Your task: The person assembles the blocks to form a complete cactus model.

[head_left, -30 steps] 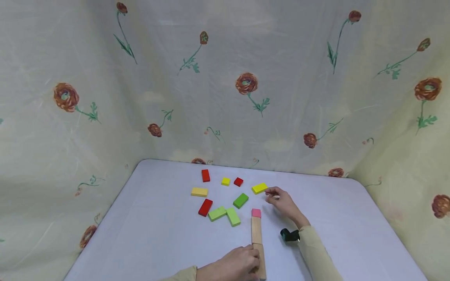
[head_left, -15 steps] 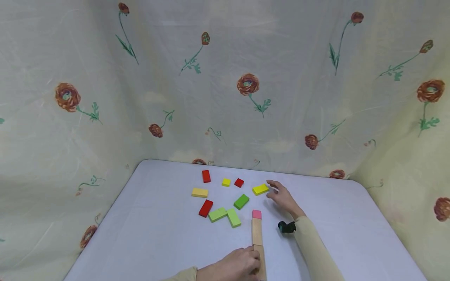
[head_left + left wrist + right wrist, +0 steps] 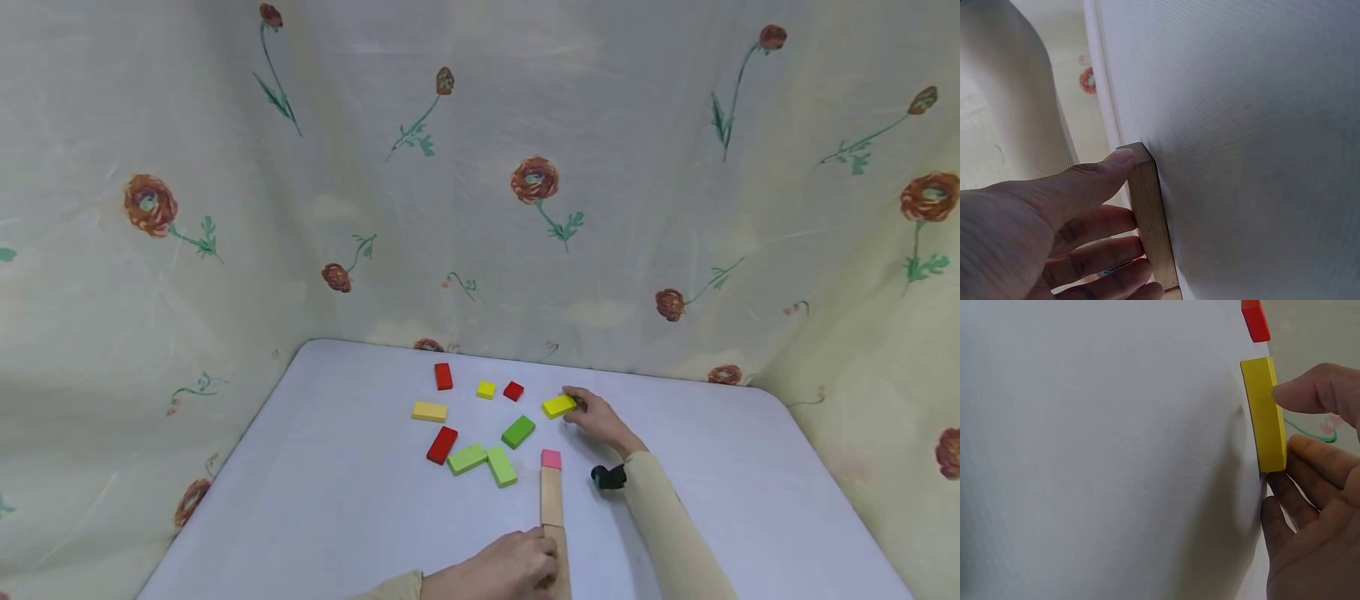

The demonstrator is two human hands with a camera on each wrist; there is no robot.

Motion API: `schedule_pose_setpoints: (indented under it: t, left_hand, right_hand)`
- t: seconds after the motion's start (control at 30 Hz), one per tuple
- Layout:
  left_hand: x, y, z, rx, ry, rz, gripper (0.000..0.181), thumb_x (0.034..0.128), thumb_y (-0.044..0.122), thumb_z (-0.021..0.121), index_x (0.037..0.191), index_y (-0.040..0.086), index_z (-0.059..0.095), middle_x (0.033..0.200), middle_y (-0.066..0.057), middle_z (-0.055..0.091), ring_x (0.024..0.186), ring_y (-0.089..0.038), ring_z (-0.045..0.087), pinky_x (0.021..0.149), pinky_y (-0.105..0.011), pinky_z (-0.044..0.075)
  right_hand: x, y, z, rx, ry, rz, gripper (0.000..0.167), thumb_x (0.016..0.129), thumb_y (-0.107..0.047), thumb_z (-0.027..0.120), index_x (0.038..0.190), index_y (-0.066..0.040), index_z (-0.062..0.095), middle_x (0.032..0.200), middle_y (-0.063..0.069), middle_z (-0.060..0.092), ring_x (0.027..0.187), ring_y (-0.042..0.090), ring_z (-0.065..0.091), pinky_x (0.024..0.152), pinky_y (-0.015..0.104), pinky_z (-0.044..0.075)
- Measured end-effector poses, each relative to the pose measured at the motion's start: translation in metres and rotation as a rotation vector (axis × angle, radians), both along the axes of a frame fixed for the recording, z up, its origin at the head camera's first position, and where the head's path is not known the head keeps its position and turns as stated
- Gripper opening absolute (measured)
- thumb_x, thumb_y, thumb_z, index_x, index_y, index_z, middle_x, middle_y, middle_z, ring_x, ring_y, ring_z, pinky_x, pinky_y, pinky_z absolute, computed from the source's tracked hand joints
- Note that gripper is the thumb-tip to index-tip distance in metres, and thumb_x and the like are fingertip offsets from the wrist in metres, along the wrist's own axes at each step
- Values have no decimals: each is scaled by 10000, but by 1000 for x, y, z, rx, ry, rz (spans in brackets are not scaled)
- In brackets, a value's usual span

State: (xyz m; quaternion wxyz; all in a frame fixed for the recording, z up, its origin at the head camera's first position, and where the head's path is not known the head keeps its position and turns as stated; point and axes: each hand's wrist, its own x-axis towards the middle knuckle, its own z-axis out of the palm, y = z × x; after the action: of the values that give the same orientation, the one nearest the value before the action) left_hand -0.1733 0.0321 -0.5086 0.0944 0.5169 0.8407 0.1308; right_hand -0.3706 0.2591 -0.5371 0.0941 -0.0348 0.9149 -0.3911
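At the table's front, my left hand (image 3: 504, 567) holds the nearer of two plain wooden blocks (image 3: 1152, 219), its thumb on the block's end and its fingers along the side. The second wooden block (image 3: 551, 497) continues the line away from me, and a pink block (image 3: 551, 459) sits against its far end. Farther back, my right hand (image 3: 597, 418) has its thumb and fingers about the right end of a yellow rectangular block (image 3: 556, 407), which lies on the table. In the right wrist view the thumb touches this yellow block (image 3: 1264, 425), and the fingers are at its lower end.
Left of the line lie two light green blocks (image 3: 502, 467), a darker green block (image 3: 518, 432) and a red block (image 3: 442, 445). Behind them are a pale yellow block (image 3: 430, 412), another red block (image 3: 443, 377), a small yellow block (image 3: 486, 390) and a small red block (image 3: 513, 391). Flowered cloth surrounds the table.
From beside the yellow block, my right hand has spread its fingers and closed in around the block's right end. My left hand stays on the wooden block.
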Motion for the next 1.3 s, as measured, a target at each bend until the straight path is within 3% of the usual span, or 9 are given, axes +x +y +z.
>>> schedule_pose_setpoints:
  t: [0.5,1.3]
  left_hand:
    - [-1,0,-2,17,42,-5,169,868,301,712,966,167,745,946,101,636,824,49,494,651,-65,396]
    - [0,0,-1,18,53,-6,155,857,282,730,958,165,748,943,98,640,810,51,490,648,-61,397]
  right_hand:
    - [0,2,-6,56,74,-59,400,904,-145,656,1291,-94,570,1329,138,543,1150,296,507,1023,468,435]
    - [7,9,-8,36,33,-99,388,890,-173,679,1244,-59,570,1268,156,556,1098,290,512,1015,456,443]
